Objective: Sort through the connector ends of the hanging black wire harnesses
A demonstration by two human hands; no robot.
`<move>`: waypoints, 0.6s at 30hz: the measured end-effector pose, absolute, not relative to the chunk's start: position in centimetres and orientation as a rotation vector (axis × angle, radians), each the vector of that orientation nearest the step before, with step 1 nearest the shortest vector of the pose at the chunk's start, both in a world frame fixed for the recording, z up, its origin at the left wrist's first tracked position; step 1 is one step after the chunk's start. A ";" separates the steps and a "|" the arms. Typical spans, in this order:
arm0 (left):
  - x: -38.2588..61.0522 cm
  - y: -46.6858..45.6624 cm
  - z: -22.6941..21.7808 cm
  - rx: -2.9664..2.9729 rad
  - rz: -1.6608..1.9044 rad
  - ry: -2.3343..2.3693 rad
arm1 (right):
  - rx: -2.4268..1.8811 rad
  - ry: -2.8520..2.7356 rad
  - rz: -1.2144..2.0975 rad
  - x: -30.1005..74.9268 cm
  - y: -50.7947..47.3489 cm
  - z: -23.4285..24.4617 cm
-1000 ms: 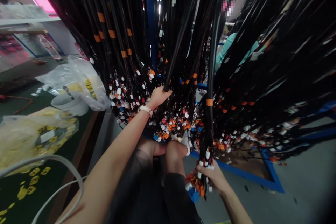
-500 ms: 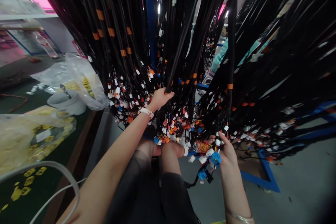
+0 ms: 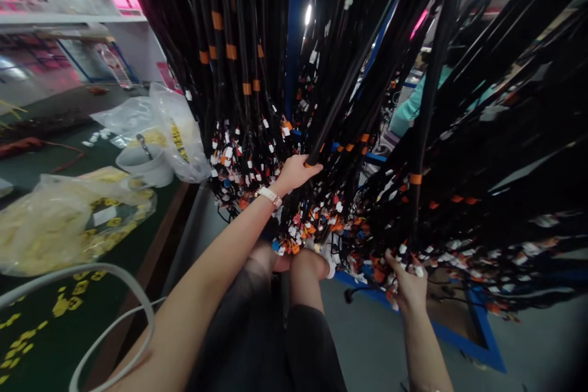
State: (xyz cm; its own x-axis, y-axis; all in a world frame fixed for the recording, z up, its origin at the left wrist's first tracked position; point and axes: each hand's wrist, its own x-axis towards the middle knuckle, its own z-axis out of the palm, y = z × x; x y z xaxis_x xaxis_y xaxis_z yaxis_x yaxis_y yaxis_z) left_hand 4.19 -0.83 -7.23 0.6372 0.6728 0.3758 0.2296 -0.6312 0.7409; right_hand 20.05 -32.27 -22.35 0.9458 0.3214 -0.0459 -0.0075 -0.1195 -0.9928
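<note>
Left hand [image 3: 296, 170]: fingers closed round one black sleeved wire harness [image 3: 342, 101], gripped low, just above its connector ends. It runs slanted across the hanging mass.

Right hand [image 3: 407, 286] sits under the black harness with the orange tape band [image 3: 416, 179], fingertips up among its white and orange plastic connectors [image 3: 404, 254]. Can't tell if they pinch one or only touch.

Both harnesses hang off the blue steel rack frame [image 3: 294, 43], packed tight against their neighbours.

Risks, my read:
- Any tug could snag adjacent connectors, dragging other harnesses or straining terminals.
- Holding by the connectors rather than the sleeve would load the thin wires.
- The tangle is dense, so it's easy to trace the wrong branch.
- A swinging bundle could knock the clear plastic bag of yellow tags [image 3: 179, 135] at the edge of the green surface [image 3: 32, 171].
</note>
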 end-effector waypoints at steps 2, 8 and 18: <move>4.1 -1.0 -7.1 2.171 0.813 0.668 | -1.836 -0.218 0.062 19.8 -31.7 -21.7; 3.7 -2.3 -6.0 2.164 0.686 0.551 | -1.734 -0.601 -0.118 15.4 -25.2 -15.8; 2.6 -2.5 -5.7 2.154 0.706 0.479 | -1.722 -1.175 0.437 14.6 -13.3 -14.8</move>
